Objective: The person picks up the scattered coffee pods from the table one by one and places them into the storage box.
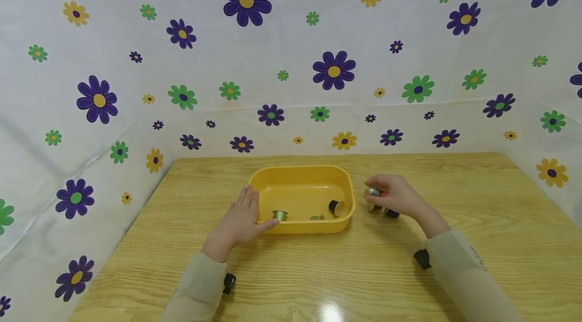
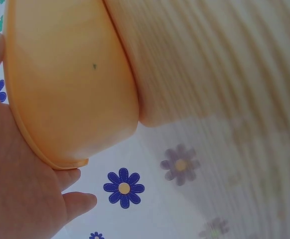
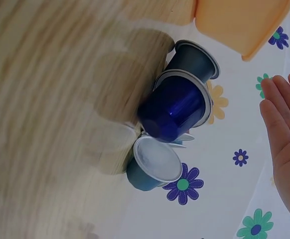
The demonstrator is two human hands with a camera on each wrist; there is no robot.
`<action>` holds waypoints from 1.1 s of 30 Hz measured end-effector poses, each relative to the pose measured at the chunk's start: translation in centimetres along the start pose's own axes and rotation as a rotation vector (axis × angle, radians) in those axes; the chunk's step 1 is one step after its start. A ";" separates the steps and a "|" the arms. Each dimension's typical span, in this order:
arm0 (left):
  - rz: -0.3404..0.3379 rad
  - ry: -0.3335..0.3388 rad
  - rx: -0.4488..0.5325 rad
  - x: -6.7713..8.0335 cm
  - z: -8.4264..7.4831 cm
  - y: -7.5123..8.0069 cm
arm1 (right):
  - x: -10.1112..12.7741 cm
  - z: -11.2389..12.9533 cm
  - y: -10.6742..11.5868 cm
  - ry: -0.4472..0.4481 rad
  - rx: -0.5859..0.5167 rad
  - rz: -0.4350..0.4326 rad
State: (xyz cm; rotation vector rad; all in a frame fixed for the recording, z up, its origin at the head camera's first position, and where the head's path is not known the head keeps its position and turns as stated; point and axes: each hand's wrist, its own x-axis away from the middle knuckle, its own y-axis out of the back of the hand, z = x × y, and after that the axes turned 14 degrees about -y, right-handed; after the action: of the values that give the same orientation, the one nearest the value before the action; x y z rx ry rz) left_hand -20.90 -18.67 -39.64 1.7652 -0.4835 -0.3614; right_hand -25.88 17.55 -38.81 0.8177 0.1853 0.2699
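Note:
My left hand [image 1: 238, 218] rests with straight fingers along the left end of a yellow plastic basin [image 1: 295, 227], its thumb reaching over the near rim. Inside the basin lie a gold-green coffee capsule [image 1: 280, 215], another greenish one [image 1: 317, 218] and a black capsule [image 1: 337, 208]. Right of the basin, my right hand [image 1: 397, 195] hovers over a cluster of coffee capsules. The right wrist view has its fingers [image 3: 277, 112] extended, apart from the capsules. There a dark blue capsule [image 3: 175, 107] lies between a teal capsule [image 3: 189, 62] and a pale-lidded one [image 3: 157, 159].
Both hands work over a wood-grain table [image 1: 291, 276]. A white curtain [image 1: 282, 44] printed with flowers hangs behind it and at both sides. Black wrist-worn devices show under the left sleeve [image 1: 200, 276] and the right sleeve [image 1: 459, 256].

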 end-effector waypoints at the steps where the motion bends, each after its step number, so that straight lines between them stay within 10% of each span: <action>1: 0.000 0.000 0.000 0.0 0.0 0.0 | 0.0 -0.1 0.0 -0.003 0.001 -0.003; 33: 0.001 0.001 0.001 0.0 0.0 0.0 | 1.7 -2.8 1.8 -0.062 -0.029 -0.022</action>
State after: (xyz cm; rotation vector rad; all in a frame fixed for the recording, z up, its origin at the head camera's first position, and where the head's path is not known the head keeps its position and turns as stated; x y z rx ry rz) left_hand -20.87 -18.71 -39.65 1.7654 -0.4843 -0.3595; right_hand -25.32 21.20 -39.49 0.7935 0.1316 0.2253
